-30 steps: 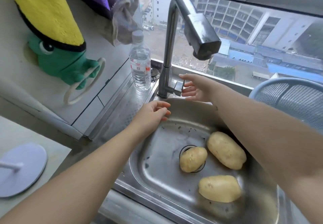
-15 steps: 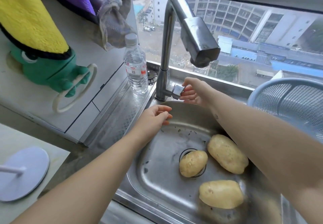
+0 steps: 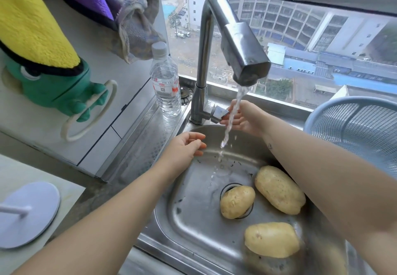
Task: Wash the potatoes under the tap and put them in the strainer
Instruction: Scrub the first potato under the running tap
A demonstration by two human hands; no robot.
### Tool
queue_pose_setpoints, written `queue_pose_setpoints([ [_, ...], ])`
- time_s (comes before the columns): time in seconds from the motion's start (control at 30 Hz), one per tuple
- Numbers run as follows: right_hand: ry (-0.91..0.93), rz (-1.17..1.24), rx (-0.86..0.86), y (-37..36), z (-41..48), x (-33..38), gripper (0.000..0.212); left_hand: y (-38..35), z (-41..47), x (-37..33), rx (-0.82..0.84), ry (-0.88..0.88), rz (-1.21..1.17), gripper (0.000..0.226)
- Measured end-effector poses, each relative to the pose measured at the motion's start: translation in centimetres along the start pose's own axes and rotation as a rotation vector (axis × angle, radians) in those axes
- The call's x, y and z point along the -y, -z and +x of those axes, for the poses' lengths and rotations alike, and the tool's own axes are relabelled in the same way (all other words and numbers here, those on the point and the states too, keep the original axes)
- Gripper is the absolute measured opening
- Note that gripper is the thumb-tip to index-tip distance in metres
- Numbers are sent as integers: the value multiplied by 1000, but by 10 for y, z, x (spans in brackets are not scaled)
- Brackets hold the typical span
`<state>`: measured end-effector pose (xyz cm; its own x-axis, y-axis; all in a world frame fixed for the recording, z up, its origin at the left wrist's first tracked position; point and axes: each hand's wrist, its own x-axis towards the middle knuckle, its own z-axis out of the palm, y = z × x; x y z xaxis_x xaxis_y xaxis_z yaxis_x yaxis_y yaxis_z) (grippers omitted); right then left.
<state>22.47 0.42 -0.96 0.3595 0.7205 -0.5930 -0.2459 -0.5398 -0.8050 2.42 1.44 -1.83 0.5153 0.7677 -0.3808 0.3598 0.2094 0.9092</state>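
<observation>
With water running from the tap [image 3: 223, 44], the right hand [image 3: 245, 118] grips its lever [image 3: 219, 112] and the left hand [image 3: 184, 145] hovers empty, so picking up a potato [image 3: 237, 201] likely follows.

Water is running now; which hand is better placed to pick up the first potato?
Probably the left hand: it hovers open and free over the steel sink, with an unobstructed path to the small yellow potato on the drain. The right hand is at the chrome tap lever.
</observation>
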Motion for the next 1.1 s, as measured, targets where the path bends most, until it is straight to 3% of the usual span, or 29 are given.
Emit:
queue_pose_setpoints([
  [0.17, 11, 22, 39, 2, 2, -4, 19, 7, 0, 3, -8, 6, 13, 17],
  [0.3, -19, -27, 76, 14, 0, -31, 62, 12, -5, 10, -12, 11, 28, 19],
  [0.37, -18, -145, 27, 17, -8, -60, 58, 13, -8, 14, -9, 23, 37, 17],
  [0.43, 4, -412, -42, 22, -14, -96, 48, 11, -11, 19, -4, 44, 36, 17],
  [0.47, 13, -676, -34, 24, -19, -113, 49, 10, -12, 21, -2, 51, 38, 18],
  [0.57, 21, -1390, 185, 29, -24, -159, 65, 5, -14, 30, -24, 47, 50, 18],
  [0.7, 119, -1833, 356, 27, -14, -188, 87, 2, -12, 40, -96, 21, 10, 18],
  [0.8, 185, -1939, 381, 21, 0, -200, 95, 0, -11, 45, -89, -12, 4, 18],
  [1.0, 274, -2014, 346, 20, 16, -218, 73, 3, -11, 62, -83, -27, 19, 20],
  [1.1, 317, -2005, 305, 22, 15, -222, 73, 3, -12, 65, -82, -25, 29, 21],
])
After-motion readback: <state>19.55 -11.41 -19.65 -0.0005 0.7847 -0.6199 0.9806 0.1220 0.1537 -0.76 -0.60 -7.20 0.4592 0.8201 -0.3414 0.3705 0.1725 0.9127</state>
